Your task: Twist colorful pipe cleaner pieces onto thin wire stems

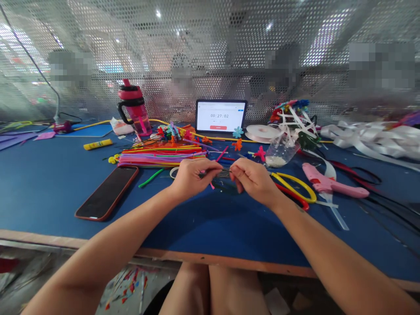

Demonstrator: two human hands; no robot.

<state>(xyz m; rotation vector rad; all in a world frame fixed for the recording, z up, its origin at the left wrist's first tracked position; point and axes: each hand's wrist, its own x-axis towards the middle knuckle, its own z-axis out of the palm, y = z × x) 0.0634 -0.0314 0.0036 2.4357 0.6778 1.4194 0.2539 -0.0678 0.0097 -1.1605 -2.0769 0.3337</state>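
My left hand [197, 176] and my right hand [254, 180] meet above the middle of the table, fingertips close together. Both are closed in a pinch on a thin dark strand [226, 170], mostly hidden by the fingers. Just behind my left hand lies a bundle of coloured pipe cleaners [157, 158]. A green pipe cleaner [151, 178] rests apart from it, nearer the phone. To the right of my right hand are scissors with yellow and red handles [297, 186], their blades partly hidden. Small pipe-cleaner shapes, one orange [237, 145] and one pink [260, 153], sit beyond the hands.
A phone [108, 192] lies at left, a pink glue gun [334, 181] at right with its cord. Farther back stand a pink bottle [136, 109] and a tablet [221, 116] showing a timer. White ribbon [370, 138] and a glue stick tube [98, 144] flank them.
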